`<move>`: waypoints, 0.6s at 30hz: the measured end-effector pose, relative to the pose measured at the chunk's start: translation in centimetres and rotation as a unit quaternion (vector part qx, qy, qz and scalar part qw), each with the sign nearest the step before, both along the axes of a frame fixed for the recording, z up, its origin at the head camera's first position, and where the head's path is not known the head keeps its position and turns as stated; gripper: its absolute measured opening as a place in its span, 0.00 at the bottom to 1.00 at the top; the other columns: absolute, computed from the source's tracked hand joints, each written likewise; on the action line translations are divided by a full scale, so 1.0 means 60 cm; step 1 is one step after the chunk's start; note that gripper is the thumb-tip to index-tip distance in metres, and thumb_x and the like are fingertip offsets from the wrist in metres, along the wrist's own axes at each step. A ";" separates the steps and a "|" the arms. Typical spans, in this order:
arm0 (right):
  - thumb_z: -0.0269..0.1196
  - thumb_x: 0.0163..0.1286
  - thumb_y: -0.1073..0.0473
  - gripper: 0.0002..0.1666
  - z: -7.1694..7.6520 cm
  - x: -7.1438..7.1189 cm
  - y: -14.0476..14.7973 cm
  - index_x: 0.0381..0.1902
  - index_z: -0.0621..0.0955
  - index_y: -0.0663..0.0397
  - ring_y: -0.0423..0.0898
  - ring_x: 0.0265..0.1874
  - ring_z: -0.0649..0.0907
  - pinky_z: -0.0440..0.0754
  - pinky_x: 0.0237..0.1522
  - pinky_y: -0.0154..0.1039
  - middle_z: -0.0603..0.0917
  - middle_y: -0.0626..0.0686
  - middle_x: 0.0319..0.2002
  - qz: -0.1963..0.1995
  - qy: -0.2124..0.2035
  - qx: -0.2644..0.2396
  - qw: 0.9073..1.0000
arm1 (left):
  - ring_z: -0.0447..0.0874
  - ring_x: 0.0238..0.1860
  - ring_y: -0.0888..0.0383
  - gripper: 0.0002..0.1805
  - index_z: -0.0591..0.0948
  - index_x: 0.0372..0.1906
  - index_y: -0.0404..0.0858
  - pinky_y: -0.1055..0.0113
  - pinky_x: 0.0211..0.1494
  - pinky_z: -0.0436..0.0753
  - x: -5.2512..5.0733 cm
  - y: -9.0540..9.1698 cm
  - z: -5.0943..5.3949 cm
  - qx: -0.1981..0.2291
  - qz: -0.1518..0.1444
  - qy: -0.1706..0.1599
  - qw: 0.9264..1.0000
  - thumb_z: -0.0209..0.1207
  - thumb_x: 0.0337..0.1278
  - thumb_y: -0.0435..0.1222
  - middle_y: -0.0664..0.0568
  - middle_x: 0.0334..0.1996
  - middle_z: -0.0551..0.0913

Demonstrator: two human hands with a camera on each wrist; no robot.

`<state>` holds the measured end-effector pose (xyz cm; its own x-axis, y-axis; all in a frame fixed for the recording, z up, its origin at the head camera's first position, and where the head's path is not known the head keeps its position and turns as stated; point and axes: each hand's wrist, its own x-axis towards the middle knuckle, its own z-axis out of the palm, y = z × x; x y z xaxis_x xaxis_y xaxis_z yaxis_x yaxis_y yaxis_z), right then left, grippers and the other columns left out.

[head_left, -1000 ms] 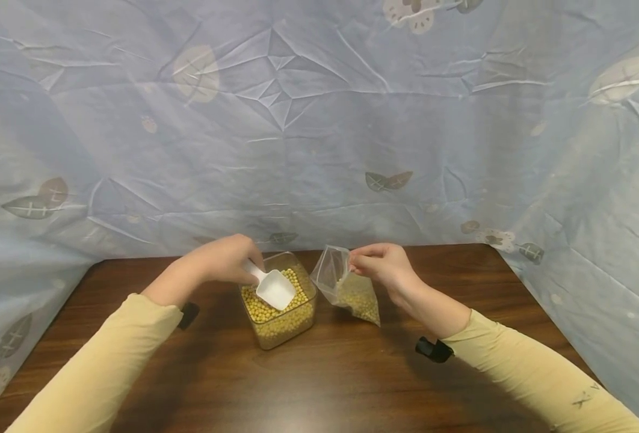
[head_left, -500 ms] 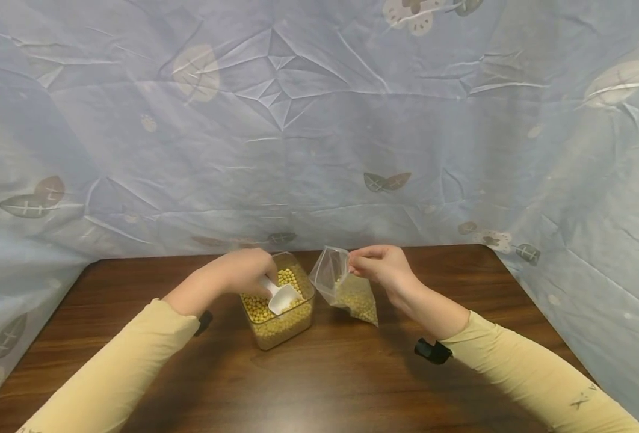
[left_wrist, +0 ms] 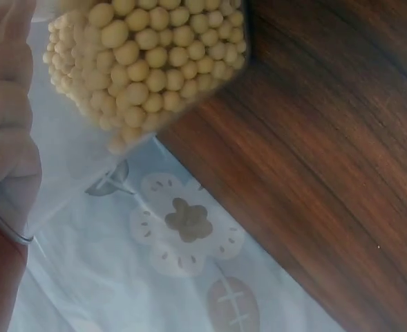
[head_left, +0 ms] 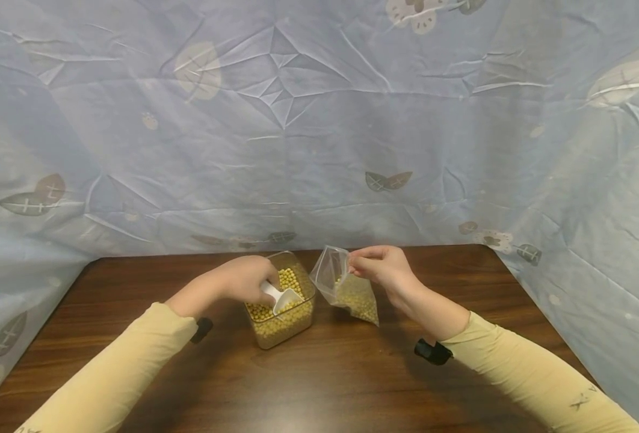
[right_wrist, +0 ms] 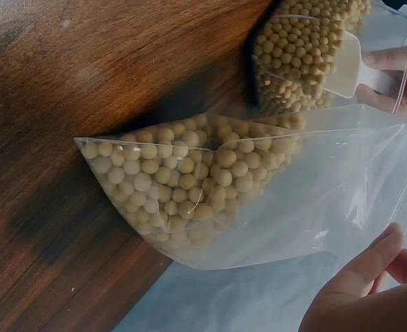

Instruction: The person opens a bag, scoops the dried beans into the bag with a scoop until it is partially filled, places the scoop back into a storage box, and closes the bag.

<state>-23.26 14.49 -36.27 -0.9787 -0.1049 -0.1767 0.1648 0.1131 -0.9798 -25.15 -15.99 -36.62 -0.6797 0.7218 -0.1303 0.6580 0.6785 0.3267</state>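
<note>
Left hand (head_left: 248, 280): grips handle of white plastic scoop (head_left: 286, 300). Right hand (head_left: 382, 266): pinches rim of clear, part-filled plastic bag (head_left: 329, 272). Scoop: in square clear-plastic container (head_left: 276, 334) of round yellow beans (head_left: 288, 278), left of bag; long axis slanted, bowl pointing right and near. Step, apparently: scooping; next move likely needs level lift rightward

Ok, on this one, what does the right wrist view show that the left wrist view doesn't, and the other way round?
Only the right wrist view shows the plastic bag and the right hand. The white scoop is plain there; a pale patch at the left wrist view's top edge may be part of it, but I can't tell.

Only the left wrist view shows the flower print and leaf print.

Both share the clear container, yellow bean-like pieces, left hand, wooden table and pale cloth.
</note>
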 end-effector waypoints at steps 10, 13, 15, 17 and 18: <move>0.65 0.75 0.68 0.18 0.001 -0.001 0.000 0.56 0.83 0.79 0.35 0.31 0.89 0.88 0.43 0.28 0.91 0.46 0.36 0.002 0.005 -0.001 1.000 | 0.79 0.27 0.66 0.02 0.90 0.31 0.41 0.69 0.37 0.81 0.001 -0.012 0.010 0.049 0.002 -0.030 0.998 0.72 0.56 0.35 0.58 0.28 0.89; 0.65 0.75 0.68 0.19 0.002 -0.002 -0.001 0.57 0.82 0.80 0.35 0.31 0.89 0.88 0.42 0.28 0.91 0.47 0.36 0.003 0.003 -0.005 1.000 | 0.79 0.27 0.66 0.02 0.90 0.32 0.40 0.69 0.37 0.81 0.002 -0.018 0.013 0.064 0.009 -0.039 0.997 0.72 0.56 0.35 0.57 0.28 0.89; 0.65 0.75 0.68 0.19 0.002 -0.002 -0.001 0.58 0.82 0.80 0.34 0.31 0.89 0.88 0.43 0.28 0.91 0.49 0.39 0.003 0.000 -0.005 1.000 | 0.80 0.27 0.66 0.02 0.90 0.32 0.39 0.69 0.37 0.82 0.002 -0.021 0.013 0.074 0.014 -0.045 0.996 0.72 0.57 0.35 0.56 0.28 0.89; 0.65 0.75 0.68 0.20 0.001 -0.002 0.000 0.58 0.81 0.80 0.34 0.32 0.89 0.88 0.43 0.27 0.91 0.52 0.42 0.003 -0.003 -0.005 1.000 | 0.80 0.27 0.66 0.03 0.90 0.31 0.39 0.68 0.37 0.82 0.002 -0.023 0.013 0.083 0.016 -0.045 0.995 0.72 0.56 0.34 0.55 0.28 0.90; 0.65 0.75 0.68 0.20 0.001 -0.002 0.000 0.58 0.81 0.80 0.34 0.32 0.89 0.88 0.43 0.27 0.91 0.53 0.43 0.002 -0.004 -0.006 1.000 | 0.80 0.27 0.66 0.03 0.90 0.31 0.39 0.68 0.37 0.83 0.002 -0.025 0.013 0.085 0.017 -0.046 0.995 0.72 0.56 0.35 0.55 0.28 0.90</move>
<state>-23.39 14.46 -36.20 -0.9766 -0.1119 -0.1838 0.1726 0.1027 -0.9796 -25.01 -17.46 -35.82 -0.6952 0.7154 -0.0699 0.5979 0.6294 0.4963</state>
